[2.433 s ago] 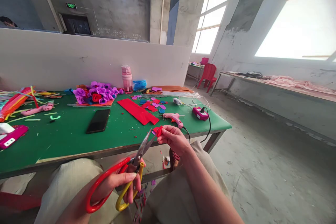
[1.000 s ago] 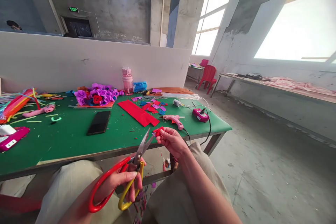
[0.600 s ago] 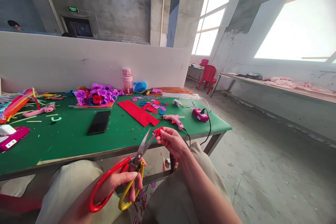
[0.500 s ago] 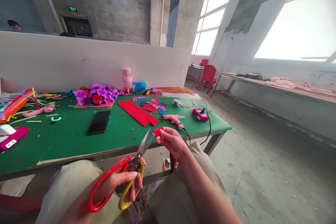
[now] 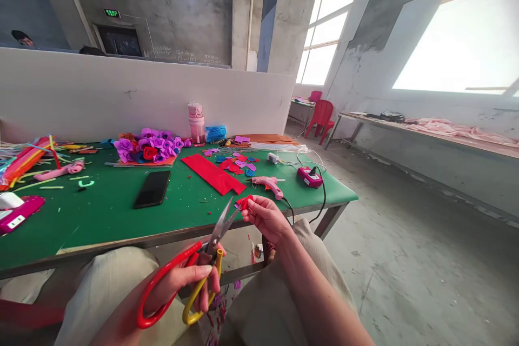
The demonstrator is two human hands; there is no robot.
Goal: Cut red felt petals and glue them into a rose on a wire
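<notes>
My left hand (image 5: 194, 281) is wrapped round a pair of scissors (image 5: 217, 235) with one red and one yellow handle. The blades stand apart and point up to the right. Between finger and thumb, my right hand (image 5: 265, 217) pinches a small red piece of paper (image 5: 245, 203), close by the scissor tips. Whether a blade touches the paper I cannot tell. Behind the hands, a folded strip of red paper (image 5: 211, 173) lies on the green table (image 5: 109, 221). Red, blue and purple cut pieces (image 5: 235, 166) are scattered beyond it.
A pink glue gun (image 5: 267, 184) and a magenta power block (image 5: 310, 177) with cords lie at the right. Further left are a black phone (image 5: 152, 189), purple paper flowers (image 5: 156, 143) and a pink bottle (image 5: 197, 124). A white partition (image 5: 101, 86) runs along the back.
</notes>
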